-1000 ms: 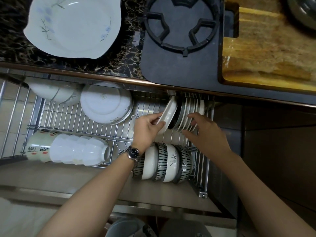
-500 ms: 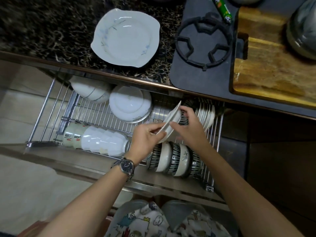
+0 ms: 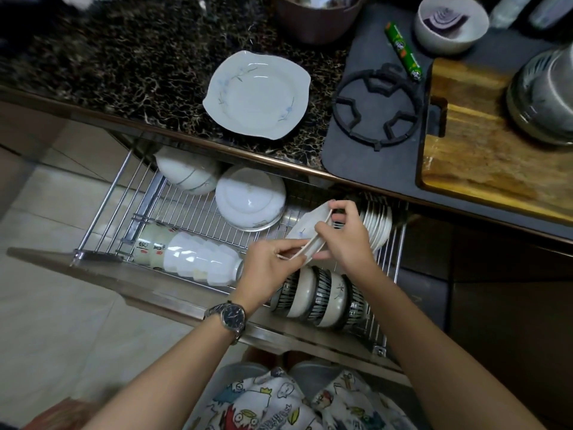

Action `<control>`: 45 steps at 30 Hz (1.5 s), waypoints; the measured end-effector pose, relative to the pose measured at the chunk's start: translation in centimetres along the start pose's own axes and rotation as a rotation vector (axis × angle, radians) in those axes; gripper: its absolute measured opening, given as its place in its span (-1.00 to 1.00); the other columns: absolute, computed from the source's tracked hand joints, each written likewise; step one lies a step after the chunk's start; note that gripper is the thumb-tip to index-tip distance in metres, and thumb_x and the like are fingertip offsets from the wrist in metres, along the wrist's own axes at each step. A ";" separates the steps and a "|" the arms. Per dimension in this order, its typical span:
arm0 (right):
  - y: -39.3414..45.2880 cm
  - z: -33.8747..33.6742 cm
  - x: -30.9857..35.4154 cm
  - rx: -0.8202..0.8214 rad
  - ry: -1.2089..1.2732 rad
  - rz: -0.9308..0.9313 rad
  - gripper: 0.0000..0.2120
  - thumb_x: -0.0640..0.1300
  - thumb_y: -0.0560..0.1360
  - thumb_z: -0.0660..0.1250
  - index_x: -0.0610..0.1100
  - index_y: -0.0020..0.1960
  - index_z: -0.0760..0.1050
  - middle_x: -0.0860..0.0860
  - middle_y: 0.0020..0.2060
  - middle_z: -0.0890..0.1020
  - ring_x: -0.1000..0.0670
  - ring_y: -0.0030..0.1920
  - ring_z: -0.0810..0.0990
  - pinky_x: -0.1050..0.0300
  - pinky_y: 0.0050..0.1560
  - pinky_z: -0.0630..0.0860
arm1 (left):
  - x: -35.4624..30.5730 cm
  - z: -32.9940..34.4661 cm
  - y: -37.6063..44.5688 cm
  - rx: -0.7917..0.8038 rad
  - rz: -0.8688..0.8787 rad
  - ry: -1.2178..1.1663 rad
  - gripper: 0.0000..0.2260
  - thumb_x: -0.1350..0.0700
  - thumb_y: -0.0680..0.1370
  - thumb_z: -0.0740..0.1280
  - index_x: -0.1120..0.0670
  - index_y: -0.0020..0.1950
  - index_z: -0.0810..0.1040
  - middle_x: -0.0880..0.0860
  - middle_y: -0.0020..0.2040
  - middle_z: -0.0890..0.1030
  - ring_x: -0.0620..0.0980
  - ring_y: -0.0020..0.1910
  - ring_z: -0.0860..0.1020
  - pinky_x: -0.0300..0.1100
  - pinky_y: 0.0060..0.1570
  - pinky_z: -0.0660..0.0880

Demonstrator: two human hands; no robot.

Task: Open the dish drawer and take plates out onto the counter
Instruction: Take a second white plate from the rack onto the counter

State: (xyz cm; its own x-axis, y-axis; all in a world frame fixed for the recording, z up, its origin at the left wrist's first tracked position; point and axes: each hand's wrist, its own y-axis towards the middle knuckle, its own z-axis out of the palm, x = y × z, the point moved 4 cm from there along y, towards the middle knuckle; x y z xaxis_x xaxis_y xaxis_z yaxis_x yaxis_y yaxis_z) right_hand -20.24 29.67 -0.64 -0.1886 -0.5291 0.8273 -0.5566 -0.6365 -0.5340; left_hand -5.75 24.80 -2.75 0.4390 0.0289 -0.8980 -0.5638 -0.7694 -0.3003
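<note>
- Dish drawer (image 3: 102, 231) pulled fully out below the counter (image 3: 130, 66), wire rack exposed.
- One white plate with blue flower sprigs (image 3: 257, 94) flat on the counter, just left of the black burner grate (image 3: 376, 110).
- Two small plates (image 3: 307, 232) held together on edge, tilted, above the middle of the rack.
- Left hand (image 3: 269, 268) clamped on the lower edge of the pair, thumb on top; one wristwatch (image 3: 231, 316) on that wrist.
- Right hand (image 3: 344, 237) clamped on the same pair from the right, fingers curled over the upper rim.
- Row of upright white plates (image 3: 376, 226) still slotted at the right rear of the rack; roughly six rims visible, exact count unclear.
- Four striped bowls (image 3: 319, 293) on edge in a row at the front right.
- One stack of white cups (image 3: 186, 256) lying sideways at the front left; about six, count uncertain.
- Two upturned bowl stacks at the rear: one (image 3: 186, 175) partly under the counter edge, one (image 3: 249, 198) beside it.
- One wooden board (image 3: 483, 144), one green tube (image 3: 403, 51), one bowl with purple slices (image 3: 451, 24) at the right.
</note>
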 end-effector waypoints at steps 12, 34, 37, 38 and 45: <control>-2.3 -1.7 1.3 0.119 0.052 -0.064 -0.67 -0.33 0.50 0.19 -0.06 0.22 0.35 -0.04 0.16 0.61 -0.06 -0.03 0.67 0.00 -0.40 0.65 | 1.5 -4.6 0.0 -0.196 -0.231 0.118 -0.60 0.10 0.48 0.39 0.01 0.32 0.49 0.03 0.26 0.55 -0.01 0.19 0.50 -0.10 0.25 0.41; -2.8 -4.3 9.5 0.217 -0.222 -0.239 -0.65 -0.29 0.54 0.21 0.01 0.24 0.27 0.03 0.22 0.59 -0.01 -0.04 0.67 0.00 -0.29 0.65 | -6.0 -10.5 1.7 -0.154 -0.109 -0.034 -0.45 0.23 0.32 0.40 -0.09 0.26 0.40 0.00 -0.08 0.50 -0.01 -0.13 0.50 -0.14 -0.25 0.47; -2.5 -2.9 11.8 0.155 -0.232 -0.280 -0.66 -0.29 0.53 0.24 0.01 0.21 0.29 0.07 0.09 0.63 0.04 -0.11 0.67 -0.03 -0.26 0.67 | -7.4 -13.1 2.9 -0.168 -0.063 -0.007 -0.45 0.19 0.28 0.40 -0.11 0.24 0.41 0.02 -0.08 0.52 -0.03 -0.17 0.50 -0.14 -0.21 0.48; -2.4 -2.2 12.5 0.133 -0.232 -0.289 -0.65 -0.29 0.52 0.25 0.02 0.21 0.30 0.07 0.06 0.63 0.05 -0.12 0.67 -0.04 -0.25 0.67 | -7.7 -14.1 3.4 -0.171 -0.047 0.003 -0.46 0.20 0.30 0.41 -0.09 0.24 0.41 0.01 -0.09 0.52 -0.05 -0.18 0.49 -0.18 -0.21 0.48; -1.2 5.5 16.2 0.043 -0.140 -0.261 -0.52 -0.35 0.50 0.27 -0.06 0.35 0.28 -0.06 0.18 0.61 -0.10 0.00 0.65 -0.11 -0.29 0.67 | -8.5 -23.7 6.9 -0.121 0.025 0.036 -0.49 0.30 0.37 0.40 -0.10 0.23 0.43 0.01 -0.16 0.51 -0.06 -0.22 0.50 -0.21 -0.26 0.45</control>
State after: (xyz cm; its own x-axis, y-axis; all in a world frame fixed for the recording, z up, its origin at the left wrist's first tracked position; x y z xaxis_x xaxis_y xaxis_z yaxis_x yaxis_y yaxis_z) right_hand -18.16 18.74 12.47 0.0712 -0.4151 0.9070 -0.5361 -0.7827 -0.3161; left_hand 3.25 4.11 10.44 0.4521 -0.0125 -0.8919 -0.4869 -0.8412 -0.2350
